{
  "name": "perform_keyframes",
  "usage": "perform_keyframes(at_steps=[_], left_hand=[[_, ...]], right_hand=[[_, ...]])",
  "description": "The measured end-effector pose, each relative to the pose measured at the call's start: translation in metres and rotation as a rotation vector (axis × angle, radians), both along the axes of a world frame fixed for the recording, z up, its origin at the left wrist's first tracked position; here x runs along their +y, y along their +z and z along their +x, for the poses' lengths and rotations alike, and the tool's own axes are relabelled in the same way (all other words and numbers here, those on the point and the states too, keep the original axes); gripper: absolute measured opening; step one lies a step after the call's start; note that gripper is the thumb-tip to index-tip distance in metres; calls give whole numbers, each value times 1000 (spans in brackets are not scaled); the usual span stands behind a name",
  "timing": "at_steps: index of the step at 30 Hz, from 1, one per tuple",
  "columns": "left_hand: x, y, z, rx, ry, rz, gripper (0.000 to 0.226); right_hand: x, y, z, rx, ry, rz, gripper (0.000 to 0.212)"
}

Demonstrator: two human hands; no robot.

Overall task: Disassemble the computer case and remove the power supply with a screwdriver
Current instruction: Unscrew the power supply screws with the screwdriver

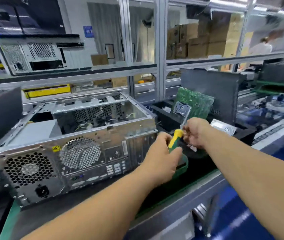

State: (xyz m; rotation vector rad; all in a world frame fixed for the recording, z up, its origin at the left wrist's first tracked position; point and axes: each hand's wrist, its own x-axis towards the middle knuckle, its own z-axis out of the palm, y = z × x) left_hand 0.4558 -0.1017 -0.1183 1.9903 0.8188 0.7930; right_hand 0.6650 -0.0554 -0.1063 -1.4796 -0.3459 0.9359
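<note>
Both hands on the screwdriver beside the open computer case

From the head view, the left hand (162,153) grips the yellow and green handle of the screwdriver (175,135), while the right hand (196,132) pinches its metal shaft. The computer case (72,144) lies on the table (176,210) left of the hands, lid off, rear panel facing the person. The power supply (40,129) sits in its near left corner. A green circuit board (196,103) stands behind the hands

We've got a silver case (78,135) with honeycomb vent holes and a yellow warning sticker (56,148). Our screwdriver (175,135) has a yellow and green handle. There's a green board (196,103) behind, black bins (165,116), and brown boxes (207,40) on the shelf.
</note>
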Motion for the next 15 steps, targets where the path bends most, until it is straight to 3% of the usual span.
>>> perform_keyframes(at_steps=[4,8,15], left_hand=[[10,-22,16,33,-53,207,13],[11,-38,20,-40,0,296,23],[8,-42,27,-43,88,358,37]], right_hand=[[28,0,25,-188,138,-101,33],[52,-13,43,-623,388,-375,32],[81,-27,51,-1047,665,-571,3]])
